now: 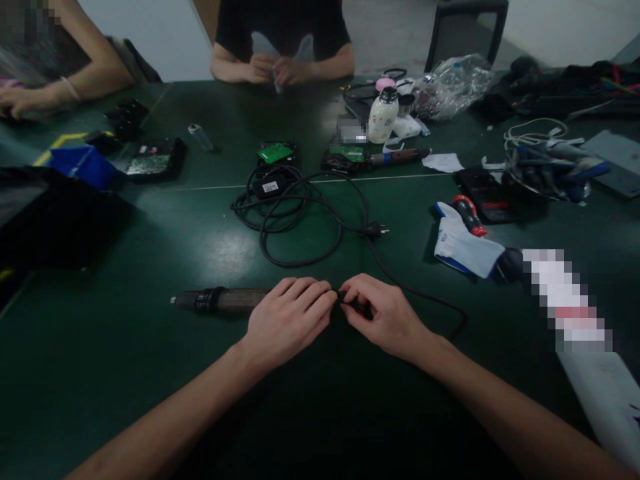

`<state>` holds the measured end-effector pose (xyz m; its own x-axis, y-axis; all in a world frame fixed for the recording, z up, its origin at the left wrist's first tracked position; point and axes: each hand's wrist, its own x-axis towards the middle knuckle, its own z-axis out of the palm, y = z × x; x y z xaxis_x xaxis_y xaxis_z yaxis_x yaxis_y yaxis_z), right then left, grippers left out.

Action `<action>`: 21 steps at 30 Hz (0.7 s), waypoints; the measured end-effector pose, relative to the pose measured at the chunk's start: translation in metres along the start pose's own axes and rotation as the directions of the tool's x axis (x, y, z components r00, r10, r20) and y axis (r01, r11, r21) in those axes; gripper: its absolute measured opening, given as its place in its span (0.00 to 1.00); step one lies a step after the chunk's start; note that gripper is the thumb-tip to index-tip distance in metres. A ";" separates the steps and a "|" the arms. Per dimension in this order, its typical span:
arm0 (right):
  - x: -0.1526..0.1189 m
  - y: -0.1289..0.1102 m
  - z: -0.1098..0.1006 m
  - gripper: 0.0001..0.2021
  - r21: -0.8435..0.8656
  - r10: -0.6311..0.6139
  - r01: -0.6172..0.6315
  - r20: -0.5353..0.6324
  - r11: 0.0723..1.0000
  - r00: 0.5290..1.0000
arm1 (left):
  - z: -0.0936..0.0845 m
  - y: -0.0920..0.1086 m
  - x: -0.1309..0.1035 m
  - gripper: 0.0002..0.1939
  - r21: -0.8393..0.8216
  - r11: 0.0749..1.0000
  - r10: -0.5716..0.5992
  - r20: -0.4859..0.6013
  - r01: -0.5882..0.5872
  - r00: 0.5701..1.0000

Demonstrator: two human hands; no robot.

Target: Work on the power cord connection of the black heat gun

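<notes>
An electric screwdriver (235, 300) with a dark tip end lies on the green table (125, 373), its tip pointing left. My left hand (293, 317) is wrapped over the rear part of its body. Just to the right, my right hand (383, 313) pinches the black cable connector at the screwdriver's rear end; the fingers hide most of it. From there a black cable (435, 299) runs right and curves back toward a coil. The coiled cable (300, 257) with a black adapter (270, 187) and a plug (375, 230) lies beyond my hands.
A glove (465, 247) and a red-black screwdriver (470, 215) lie at right. Circuit-board devices (155, 160), a bottle (383, 117), plastic wrap (457, 83) and another electric screwdriver (403, 157) stand or lie farther back. A black bag (55, 220) is at left. Two people sit opposite.
</notes>
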<state>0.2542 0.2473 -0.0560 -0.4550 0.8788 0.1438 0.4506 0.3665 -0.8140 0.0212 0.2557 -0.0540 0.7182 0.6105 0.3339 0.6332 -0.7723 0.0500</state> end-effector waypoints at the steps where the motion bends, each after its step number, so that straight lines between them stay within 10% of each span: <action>1: 0.000 0.000 0.000 0.06 0.001 -0.001 0.001 -0.001 1.000 1.000 | 0.000 0.000 0.000 0.10 0.001 1.000 0.002 -0.001 -0.002 1.000; 21: 0.000 0.000 -0.001 0.07 -0.008 -0.012 0.012 0.009 1.000 1.000 | -0.003 0.001 0.002 0.08 0.022 1.000 -0.008 0.013 0.008 1.000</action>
<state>0.2552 0.2473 -0.0557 -0.4669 0.8718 0.1484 0.4515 0.3793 -0.8076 0.0222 0.2555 -0.0502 0.7169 0.6187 0.3215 0.6449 -0.7636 0.0315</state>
